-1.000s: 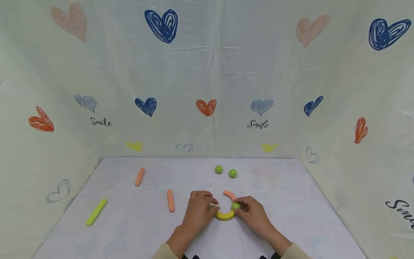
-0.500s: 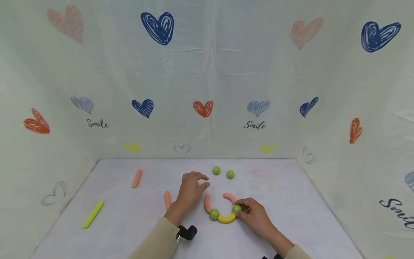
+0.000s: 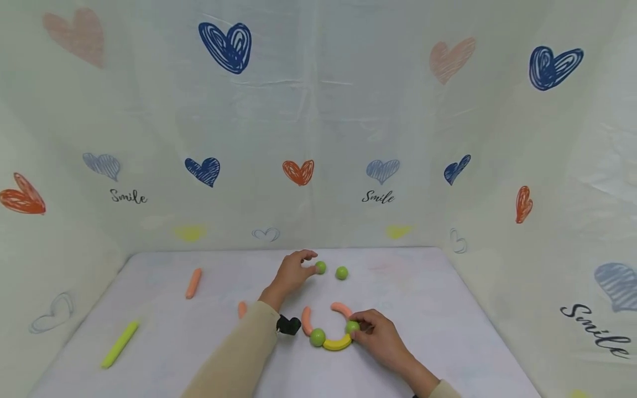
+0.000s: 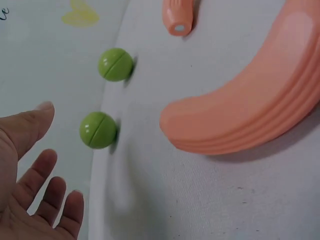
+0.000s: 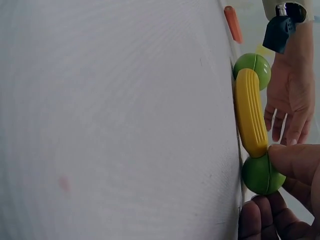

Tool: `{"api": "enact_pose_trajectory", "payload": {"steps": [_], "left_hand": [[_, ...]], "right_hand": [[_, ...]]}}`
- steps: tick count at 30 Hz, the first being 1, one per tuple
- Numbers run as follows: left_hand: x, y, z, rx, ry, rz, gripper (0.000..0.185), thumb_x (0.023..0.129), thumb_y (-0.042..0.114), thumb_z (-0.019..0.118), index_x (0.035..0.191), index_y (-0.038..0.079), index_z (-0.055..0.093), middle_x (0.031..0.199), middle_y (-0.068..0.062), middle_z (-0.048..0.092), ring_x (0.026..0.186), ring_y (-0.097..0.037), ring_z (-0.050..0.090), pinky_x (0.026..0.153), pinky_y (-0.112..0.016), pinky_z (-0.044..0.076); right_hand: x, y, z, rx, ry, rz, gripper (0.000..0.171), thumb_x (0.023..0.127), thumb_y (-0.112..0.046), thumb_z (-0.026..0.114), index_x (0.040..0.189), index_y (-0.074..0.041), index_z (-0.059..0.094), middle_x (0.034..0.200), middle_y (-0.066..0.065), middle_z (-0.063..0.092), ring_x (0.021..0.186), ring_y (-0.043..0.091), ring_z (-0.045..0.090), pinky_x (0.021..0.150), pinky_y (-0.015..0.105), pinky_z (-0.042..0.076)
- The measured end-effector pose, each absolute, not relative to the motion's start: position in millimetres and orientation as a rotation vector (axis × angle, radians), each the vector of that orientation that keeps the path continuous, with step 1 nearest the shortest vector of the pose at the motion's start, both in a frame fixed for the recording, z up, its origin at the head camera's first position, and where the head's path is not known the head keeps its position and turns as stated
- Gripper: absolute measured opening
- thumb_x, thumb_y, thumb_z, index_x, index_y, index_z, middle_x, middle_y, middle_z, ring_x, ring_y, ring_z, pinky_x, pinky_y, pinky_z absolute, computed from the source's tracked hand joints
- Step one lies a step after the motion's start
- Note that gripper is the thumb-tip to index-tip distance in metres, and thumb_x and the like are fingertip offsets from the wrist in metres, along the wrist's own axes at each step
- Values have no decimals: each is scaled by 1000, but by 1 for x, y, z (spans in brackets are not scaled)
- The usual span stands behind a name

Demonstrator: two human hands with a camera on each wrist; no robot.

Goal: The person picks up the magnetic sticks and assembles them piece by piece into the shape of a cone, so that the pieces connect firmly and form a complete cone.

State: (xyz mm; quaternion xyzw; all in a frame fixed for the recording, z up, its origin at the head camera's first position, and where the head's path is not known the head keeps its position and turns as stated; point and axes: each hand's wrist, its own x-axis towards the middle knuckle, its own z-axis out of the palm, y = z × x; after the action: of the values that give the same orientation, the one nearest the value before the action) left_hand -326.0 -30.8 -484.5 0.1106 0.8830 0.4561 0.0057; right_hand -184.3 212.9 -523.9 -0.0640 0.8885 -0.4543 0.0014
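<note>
My left hand (image 3: 292, 272) reaches to the far part of the table with fingers spread, its thumb beside a green ball (image 3: 320, 267). In the left wrist view a gap separates hand and ball. A second green ball (image 3: 342, 273) lies to its right. My right hand (image 3: 380, 338) pinches another green ball (image 5: 262, 176) between thumb and fingers, against one end of a yellow curved piece (image 3: 337, 345). At that piece's other end sits a green ball (image 3: 317, 337). Orange-pink curved pieces (image 3: 306, 320) (image 3: 341, 309) continue from the two balls, forming a ring with a gap at the back.
A straight orange-pink stick (image 3: 194, 283) and a yellow-green stick (image 3: 120, 344) lie on the left of the white table (image 3: 438, 309). Another orange-pink stick (image 3: 242, 309) is partly hidden by the left sleeve. A heart-printed curtain (image 3: 343, 127) rises behind the table.
My left hand has let go of the green ball at the ring's left and moved away to the far green balls. The right hand stays on its ball. The head view has shifted slightly.
</note>
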Motion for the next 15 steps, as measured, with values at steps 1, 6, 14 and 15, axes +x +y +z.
{"api": "enact_pose_trajectory", "payload": {"steps": [1,6,14,15], "left_hand": [[-329,-31,-486,346,2750,1428,42,97,21,78,137,12,69,138,-13,66,133,-36,56,110,-55,48],[-340,-32,-495,390,2707,1440,44,95,17,79,138,13,68,139,-14,65,135,-38,54,113,-57,44],[-348,-24,-502,452,2692,1321,47,96,18,78,141,15,68,142,-14,63,136,-39,52,114,-59,42],[-349,-23,-502,466,2705,1297,47,96,18,78,141,15,67,143,-15,63,137,-40,52,115,-59,42]], "right_hand": [[-184,212,-525,-206,2782,-1438,27,86,-14,86,112,-16,78,103,-4,68,90,6,61,76,21,55],[-182,209,-526,-229,2755,-1479,26,86,-14,86,111,-14,78,103,-2,68,88,4,60,75,21,55],[-183,213,-523,-207,2749,-1442,25,89,-17,85,113,-16,77,103,-3,66,86,4,59,74,21,55],[-183,214,-523,-205,2752,-1437,25,89,-17,84,113,-16,77,103,-3,66,87,4,59,74,21,55]]}}
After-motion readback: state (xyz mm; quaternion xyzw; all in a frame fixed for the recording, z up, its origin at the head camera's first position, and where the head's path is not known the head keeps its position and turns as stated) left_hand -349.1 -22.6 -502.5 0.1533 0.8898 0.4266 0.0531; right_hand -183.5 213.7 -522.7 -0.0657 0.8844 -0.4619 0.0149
